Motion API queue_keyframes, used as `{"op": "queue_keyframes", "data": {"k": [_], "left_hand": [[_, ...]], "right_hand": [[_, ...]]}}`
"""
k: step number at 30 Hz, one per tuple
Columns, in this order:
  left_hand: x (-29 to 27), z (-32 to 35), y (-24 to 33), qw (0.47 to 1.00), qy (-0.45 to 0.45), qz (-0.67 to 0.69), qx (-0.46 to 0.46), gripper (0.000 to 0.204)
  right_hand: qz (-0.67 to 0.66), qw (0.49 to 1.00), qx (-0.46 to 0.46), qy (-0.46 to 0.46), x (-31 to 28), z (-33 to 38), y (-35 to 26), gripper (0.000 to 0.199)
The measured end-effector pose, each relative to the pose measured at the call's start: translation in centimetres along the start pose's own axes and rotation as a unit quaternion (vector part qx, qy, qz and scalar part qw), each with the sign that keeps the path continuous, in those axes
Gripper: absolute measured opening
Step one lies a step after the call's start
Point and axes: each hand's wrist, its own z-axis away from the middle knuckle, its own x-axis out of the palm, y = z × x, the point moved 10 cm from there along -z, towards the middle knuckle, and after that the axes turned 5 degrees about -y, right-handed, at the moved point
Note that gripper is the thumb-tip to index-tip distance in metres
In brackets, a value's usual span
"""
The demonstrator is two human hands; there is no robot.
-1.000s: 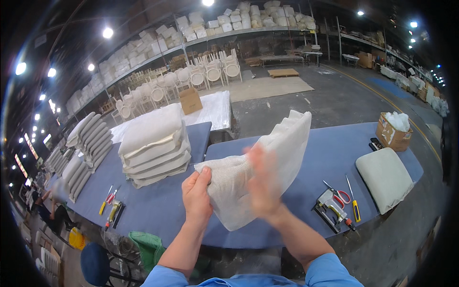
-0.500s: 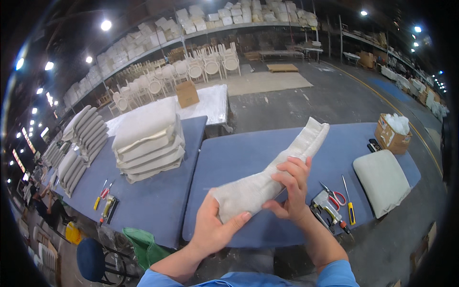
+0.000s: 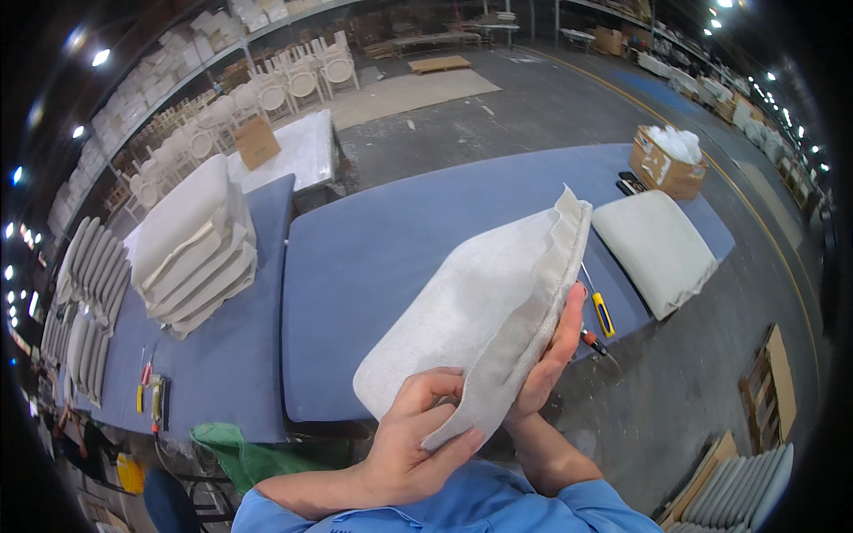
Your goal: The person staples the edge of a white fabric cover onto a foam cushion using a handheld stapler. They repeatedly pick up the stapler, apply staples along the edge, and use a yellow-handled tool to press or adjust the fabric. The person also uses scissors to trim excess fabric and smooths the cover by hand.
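Note:
A light grey fabric-covered seat cushion [image 3: 471, 284] is held up tilted above the blue table, a loose fabric flap running along its right edge. My left hand [image 3: 422, 435] is closed on the flap at the near corner, thumb on one side and curled fingers on the other. Against the cushion's right side lies my right hand [image 3: 553, 351], its fingers stretched along the edge and supporting it; part of the palm is hidden. Just beyond that hand are a yellow-handled screwdriver [image 3: 602, 313] and the red end of an air tool [image 3: 592, 341], mostly covered by the cushion.
Another covered cushion [image 3: 656, 249] rests at the table's right, near a cardboard box [image 3: 668, 164] with white stuffing. On the left table [image 3: 213, 355] stand stacked cushions [image 3: 195, 258] and a staple gun [image 3: 159, 400]. A green cloth [image 3: 240, 453] hangs between stool and table.
The cushion has turned from edge-on to showing its broad face and flap. My left hand has shifted onto the flap; the right has moved down along the edge. The view has swung right and down.

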Motion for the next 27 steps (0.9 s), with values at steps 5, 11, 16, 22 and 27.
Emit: {"op": "queue_keyframes", "data": {"k": [5, 11, 16, 22, 27], "left_hand": [[3.6, 0.5, -0.4, 0.998, -0.066, 0.006, 0.021, 0.011], [8.3, 1.7, -1.9, 0.986, -0.156, 0.001, 0.051, 0.013], [10.7, 1.2, -3.0, 0.975, -0.219, 0.001, 0.035, 0.016], [11.0, -2.3, -7.5, 0.961, -0.226, -0.111, -0.11, 0.031], [14.8, -4.9, -9.8, 0.925, -0.287, -0.157, -0.193, 0.055]], "right_hand": [[-0.125, 0.976, 0.163, 0.076, -3.6, 2.2, 1.3, 0.092], [-0.271, 0.902, 0.306, 0.142, -7.0, 6.6, 4.3, 0.075], [-0.36, 0.827, 0.4, 0.164, -8.8, 10.8, 7.0, 0.071], [-0.418, 0.791, 0.402, 0.195, -9.2, 11.3, 6.6, 0.069], [-0.462, 0.743, 0.458, 0.155, -9.5, 13.0, 7.2, 0.057]]}}
